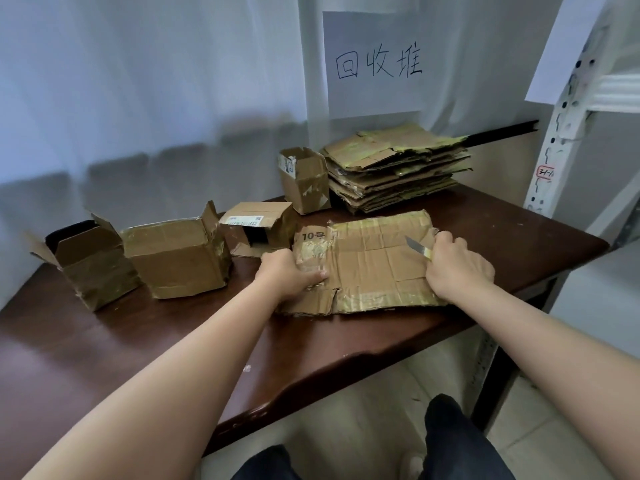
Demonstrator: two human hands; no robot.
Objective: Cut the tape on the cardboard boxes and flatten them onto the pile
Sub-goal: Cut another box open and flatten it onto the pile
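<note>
A flattened box (pixel 370 261) lies on the table (pixel 138 341), in front of the pile (pixel 398 168). The left hand (pixel 291 275) grips its left edge; the right hand (pixel 457 265) holds its right edge, fingers curled around a knife (pixel 419 249).

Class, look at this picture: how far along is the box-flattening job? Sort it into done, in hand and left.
Done: a pile of flattened boxes sits at the table's back. In hand: one flattened box lies in front, not yet on the pile; the left hand holds its left edge, while the right hand grips its right edge with a knife. Left: four boxes still stand unflattened, and.
</note>
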